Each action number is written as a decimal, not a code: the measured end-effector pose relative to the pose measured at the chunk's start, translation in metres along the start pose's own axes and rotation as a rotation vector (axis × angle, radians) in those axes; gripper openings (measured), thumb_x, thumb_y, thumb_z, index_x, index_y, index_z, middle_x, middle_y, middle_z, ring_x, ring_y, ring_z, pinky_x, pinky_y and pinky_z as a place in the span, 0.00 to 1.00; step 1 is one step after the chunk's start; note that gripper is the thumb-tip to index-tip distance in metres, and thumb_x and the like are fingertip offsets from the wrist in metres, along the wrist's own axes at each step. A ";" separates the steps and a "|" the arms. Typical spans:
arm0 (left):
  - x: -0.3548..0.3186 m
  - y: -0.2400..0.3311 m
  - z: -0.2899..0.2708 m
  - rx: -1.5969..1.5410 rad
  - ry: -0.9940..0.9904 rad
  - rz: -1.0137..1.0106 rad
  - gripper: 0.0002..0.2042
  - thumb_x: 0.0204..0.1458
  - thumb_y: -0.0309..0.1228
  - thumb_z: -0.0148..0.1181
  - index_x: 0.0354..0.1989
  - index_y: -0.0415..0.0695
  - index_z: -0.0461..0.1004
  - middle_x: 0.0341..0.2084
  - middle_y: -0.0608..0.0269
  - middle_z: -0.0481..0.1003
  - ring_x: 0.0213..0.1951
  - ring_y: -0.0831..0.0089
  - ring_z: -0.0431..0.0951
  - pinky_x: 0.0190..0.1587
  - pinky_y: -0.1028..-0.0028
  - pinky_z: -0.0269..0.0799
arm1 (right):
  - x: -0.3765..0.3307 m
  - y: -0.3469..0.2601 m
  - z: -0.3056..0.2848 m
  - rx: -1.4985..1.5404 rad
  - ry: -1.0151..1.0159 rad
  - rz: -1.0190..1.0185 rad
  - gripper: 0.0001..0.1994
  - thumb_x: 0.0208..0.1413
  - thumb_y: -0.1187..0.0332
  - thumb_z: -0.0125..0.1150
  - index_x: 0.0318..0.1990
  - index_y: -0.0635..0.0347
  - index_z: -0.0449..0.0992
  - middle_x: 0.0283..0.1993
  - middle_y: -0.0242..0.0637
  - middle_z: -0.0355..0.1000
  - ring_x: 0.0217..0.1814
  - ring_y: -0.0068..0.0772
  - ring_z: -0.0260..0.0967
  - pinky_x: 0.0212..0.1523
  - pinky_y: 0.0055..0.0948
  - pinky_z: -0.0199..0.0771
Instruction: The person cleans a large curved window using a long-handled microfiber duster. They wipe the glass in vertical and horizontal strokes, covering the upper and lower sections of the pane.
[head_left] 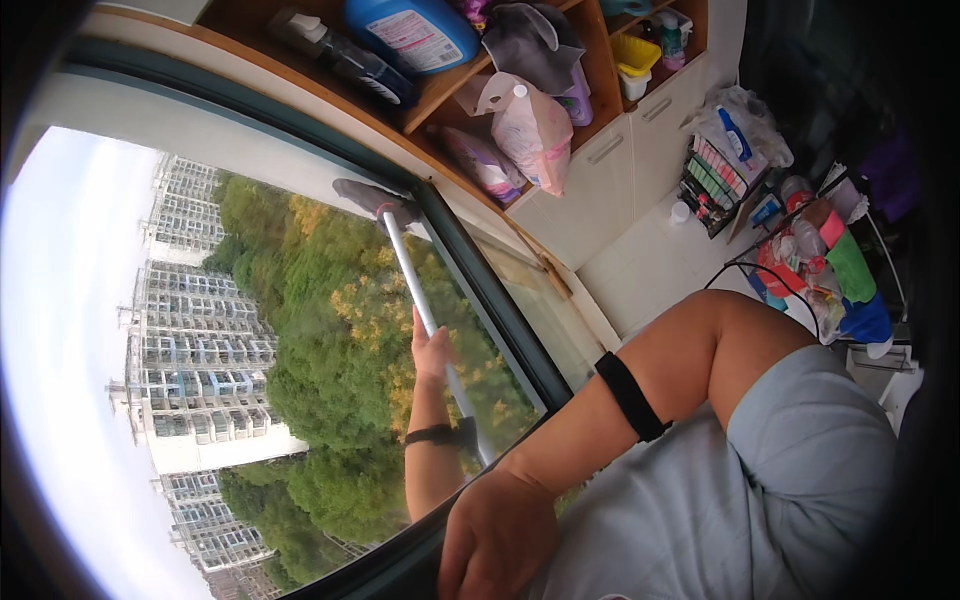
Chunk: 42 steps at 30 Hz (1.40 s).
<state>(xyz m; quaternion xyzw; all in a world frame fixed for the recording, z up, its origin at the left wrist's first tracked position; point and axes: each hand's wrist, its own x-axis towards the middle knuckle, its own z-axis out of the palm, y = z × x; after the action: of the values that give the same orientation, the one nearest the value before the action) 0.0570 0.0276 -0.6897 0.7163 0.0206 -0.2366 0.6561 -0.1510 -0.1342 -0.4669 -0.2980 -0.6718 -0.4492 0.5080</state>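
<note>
A long white pole (405, 265) with a grey mop head (375, 198) leans against the window glass (300, 330), the head pressed near the pane's top corner by the dark frame (490, 290). My left hand (432, 350), with a black band on its wrist, is closed around the middle of the pole. My right hand (495, 535) lies knuckles-up at the lower frame, where the pole's lower end disappears under its wrist. Its fingers curl downward, and what they grip is hidden. A black strap circles my right forearm (630, 395).
Above the window, a wooden shelf (440, 90) holds a blue detergent jug (415, 30), a spray bottle and pink bags (530, 130). White cabinets (600, 180) stand beyond it. A cluttered rack (720, 175) and bags sit on the tiled floor to the right. High-rise blocks and trees show outside.
</note>
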 end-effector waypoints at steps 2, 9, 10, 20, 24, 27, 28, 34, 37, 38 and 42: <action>-0.038 -0.004 -0.006 0.045 -0.001 -0.029 0.41 0.55 0.16 0.48 0.76 0.64 0.45 0.18 0.72 0.63 0.15 0.79 0.63 0.15 0.77 0.62 | -0.001 0.001 -0.001 -0.004 -0.010 -0.028 0.15 0.69 0.71 0.45 0.42 0.65 0.80 0.55 0.37 0.76 0.64 0.30 0.68 0.63 0.33 0.72; -0.227 -0.039 -0.085 0.014 -0.007 -0.222 0.36 0.53 0.18 0.51 0.74 0.54 0.54 0.19 0.70 0.65 0.17 0.80 0.66 0.18 0.78 0.63 | -0.002 -0.002 0.003 0.004 0.009 0.011 0.15 0.70 0.72 0.43 0.40 0.64 0.80 0.55 0.37 0.75 0.65 0.31 0.67 0.64 0.34 0.72; -0.245 -0.050 -0.098 0.029 0.001 -0.222 0.36 0.53 0.18 0.52 0.73 0.53 0.55 0.19 0.70 0.66 0.18 0.80 0.66 0.19 0.77 0.64 | -0.002 -0.002 0.004 0.013 0.038 0.027 0.15 0.70 0.72 0.43 0.40 0.64 0.80 0.55 0.37 0.75 0.65 0.31 0.67 0.64 0.35 0.72; -0.108 -0.009 -0.114 0.570 0.129 -0.048 0.27 0.57 0.27 0.62 0.66 0.40 0.64 0.32 0.74 0.71 0.29 0.84 0.67 0.30 0.80 0.67 | 0.000 0.003 -0.003 0.022 -0.052 -0.012 0.17 0.70 0.72 0.42 0.38 0.63 0.81 0.54 0.36 0.76 0.65 0.31 0.67 0.64 0.33 0.71; -0.042 0.024 -0.067 0.367 0.195 0.046 0.18 0.67 0.40 0.50 0.58 0.43 0.70 0.17 0.75 0.63 0.16 0.83 0.61 0.19 0.79 0.59 | 0.002 0.003 -0.007 -0.032 -0.051 -0.024 0.17 0.70 0.72 0.42 0.39 0.63 0.81 0.53 0.35 0.77 0.64 0.29 0.68 0.64 0.31 0.71; -0.060 0.015 -0.046 0.315 0.330 0.075 0.19 0.67 0.47 0.47 0.42 0.43 0.75 0.16 0.72 0.66 0.16 0.81 0.63 0.21 0.77 0.60 | -0.002 0.000 -0.003 -0.004 -0.052 0.008 0.17 0.70 0.73 0.42 0.40 0.63 0.81 0.53 0.35 0.77 0.63 0.28 0.68 0.63 0.31 0.71; -0.071 0.010 -0.045 0.414 0.378 0.128 0.18 0.67 0.47 0.48 0.40 0.44 0.75 0.16 0.71 0.67 0.16 0.79 0.64 0.21 0.76 0.61 | -0.005 -0.001 -0.001 0.012 -0.049 0.020 0.16 0.70 0.73 0.42 0.40 0.63 0.81 0.53 0.35 0.77 0.63 0.28 0.68 0.63 0.31 0.71; -0.119 0.011 -0.087 0.931 0.791 0.273 0.14 0.56 0.39 0.65 0.30 0.43 0.69 0.17 0.65 0.68 0.19 0.75 0.64 0.26 0.70 0.65 | -0.025 -0.004 0.017 -0.003 -0.183 0.032 0.13 0.66 0.74 0.46 0.46 0.64 0.79 0.59 0.37 0.72 0.63 0.26 0.65 0.68 0.27 0.66; -0.121 0.017 -0.103 0.563 0.652 0.220 0.13 0.55 0.35 0.65 0.36 0.43 0.67 0.19 0.63 0.69 0.21 0.74 0.67 0.29 0.67 0.68 | -0.027 -0.005 0.017 -0.056 -0.169 0.021 0.13 0.66 0.74 0.45 0.45 0.64 0.80 0.59 0.37 0.72 0.63 0.25 0.65 0.68 0.27 0.66; -0.122 0.018 -0.104 0.555 0.628 0.209 0.13 0.55 0.35 0.65 0.37 0.44 0.67 0.20 0.62 0.70 0.22 0.74 0.68 0.29 0.67 0.68 | -0.026 -0.005 0.015 -0.076 -0.163 0.018 0.13 0.66 0.74 0.45 0.45 0.63 0.80 0.59 0.37 0.72 0.63 0.25 0.65 0.68 0.27 0.66; -0.129 0.018 -0.088 0.766 0.727 0.297 0.12 0.57 0.36 0.63 0.40 0.44 0.67 0.23 0.58 0.74 0.23 0.67 0.73 0.30 0.65 0.69 | -0.019 -0.005 0.009 -0.103 -0.172 0.028 0.13 0.66 0.74 0.46 0.45 0.63 0.80 0.59 0.36 0.72 0.63 0.25 0.65 0.67 0.26 0.67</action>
<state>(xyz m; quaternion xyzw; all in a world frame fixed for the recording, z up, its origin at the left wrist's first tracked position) -0.0243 0.1447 -0.6231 0.9348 0.0570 0.1310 0.3252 -0.1535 -0.1267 -0.4869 -0.3705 -0.6847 -0.4489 0.4386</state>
